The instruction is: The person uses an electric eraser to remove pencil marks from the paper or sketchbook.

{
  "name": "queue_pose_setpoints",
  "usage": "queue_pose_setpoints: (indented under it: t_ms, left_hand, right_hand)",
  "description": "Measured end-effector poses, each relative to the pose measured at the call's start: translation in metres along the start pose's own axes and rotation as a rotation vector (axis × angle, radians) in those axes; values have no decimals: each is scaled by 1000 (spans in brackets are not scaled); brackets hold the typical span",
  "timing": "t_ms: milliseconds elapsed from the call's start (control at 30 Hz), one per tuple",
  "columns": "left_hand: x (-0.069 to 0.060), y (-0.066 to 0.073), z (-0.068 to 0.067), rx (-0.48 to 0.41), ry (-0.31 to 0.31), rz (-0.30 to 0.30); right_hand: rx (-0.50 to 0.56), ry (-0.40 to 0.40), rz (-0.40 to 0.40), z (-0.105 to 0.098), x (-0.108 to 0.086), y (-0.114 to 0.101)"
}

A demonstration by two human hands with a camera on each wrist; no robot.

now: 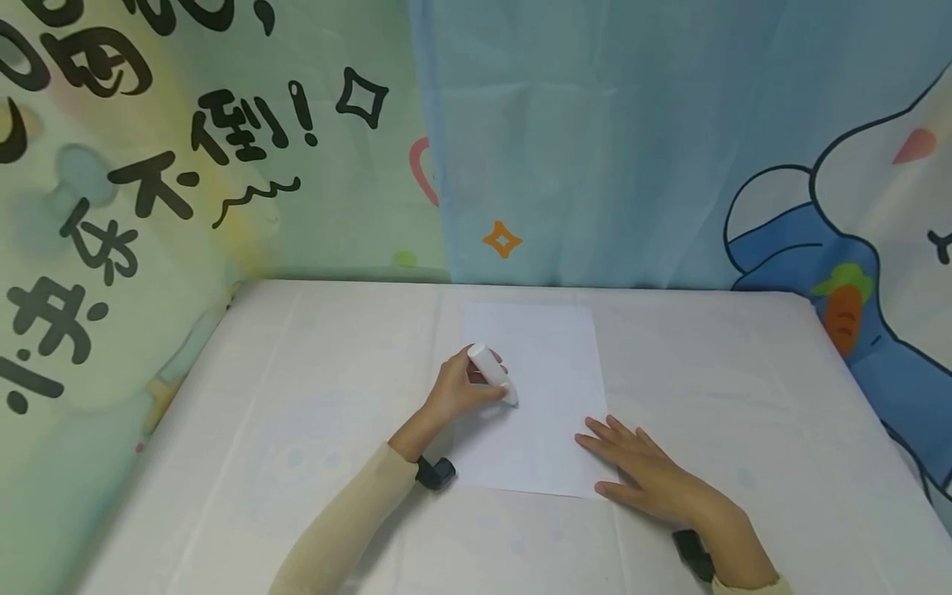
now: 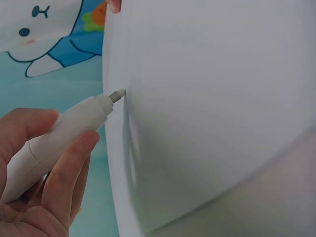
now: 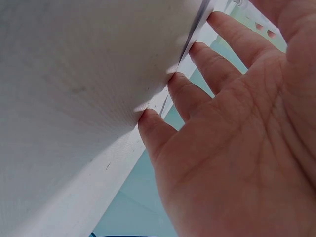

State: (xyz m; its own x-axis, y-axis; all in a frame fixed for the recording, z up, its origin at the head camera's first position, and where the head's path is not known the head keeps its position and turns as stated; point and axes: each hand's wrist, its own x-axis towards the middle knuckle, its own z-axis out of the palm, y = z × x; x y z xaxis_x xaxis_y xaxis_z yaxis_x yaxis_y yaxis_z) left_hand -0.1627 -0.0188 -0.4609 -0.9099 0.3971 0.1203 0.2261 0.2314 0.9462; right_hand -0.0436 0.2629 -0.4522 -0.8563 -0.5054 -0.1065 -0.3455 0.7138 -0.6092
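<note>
My left hand (image 1: 459,392) grips a thick white pen-shaped electric eraser (image 1: 487,364) between thumb and fingers. The eraser slants across the left part of a blank white sheet of paper (image 1: 554,355). In the left wrist view, its narrow grey holder and pale tip (image 2: 118,95) meet the paper's surface or hover just over it; I cannot tell which. My right hand (image 1: 650,475) lies with spread fingers at the sheet's lower right edge. The right wrist view shows its fingertips (image 3: 178,81) touching the surface, with nothing held in the palm.
A white cloth covers the table (image 1: 320,347) beneath the sheet. Behind it and at the sides hang printed curtains (image 1: 595,149) with lettering and a cartoon rabbit. A dark wrist strap device (image 1: 436,473) sits under the left wrist, another (image 1: 693,555) under the right.
</note>
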Motion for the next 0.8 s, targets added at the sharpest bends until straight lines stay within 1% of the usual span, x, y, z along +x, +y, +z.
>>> queue_pose_setpoints:
  t_ms: [133, 333, 567, 800]
  left_hand:
    - [-2, 0, -2, -1, -1, 6]
    - [-4, 0, -5, 3, 0, 33]
    - [-4, -1, -9, 1, 4, 31]
    - [-4, -4, -9, 5, 3, 35]
  right_hand:
    - [8, 5, -7, 1, -1, 1]
    - [7, 5, -6, 2, -1, 2]
    - [3, 12, -26, 2, -1, 5]
    - [0, 18, -35, 3, -1, 5]
